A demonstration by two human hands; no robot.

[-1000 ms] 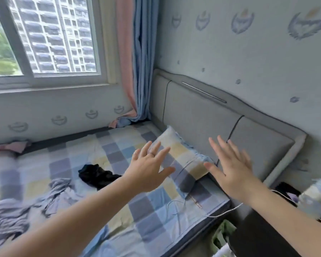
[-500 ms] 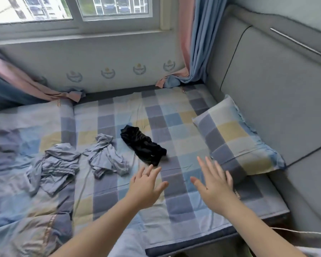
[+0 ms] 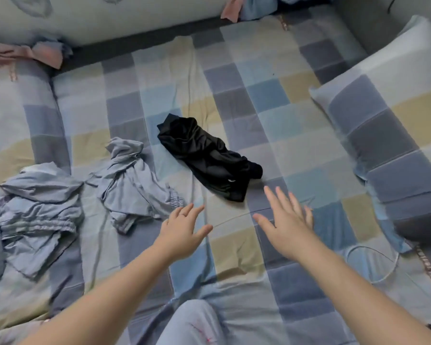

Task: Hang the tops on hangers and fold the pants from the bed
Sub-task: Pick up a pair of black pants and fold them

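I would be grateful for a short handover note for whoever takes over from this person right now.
Left hand: open, empty, over the sheet.
Right hand: open, empty, just short of the black garment, crumpled mid-bed.
A grey-blue garment lies left of it, a grey-blue heap further left.
Done: nothing folded or hung.
Left: every piece; no hangers in view.

The checked pillow [image 3: 388, 115] runs off the right edge. The crumpled black garment [image 3: 209, 155] could be top or pants; its small white mark [image 3: 231, 180] is unreadable. The leftmost grey-blue garment [image 3: 35, 210] is cut by the left edge.
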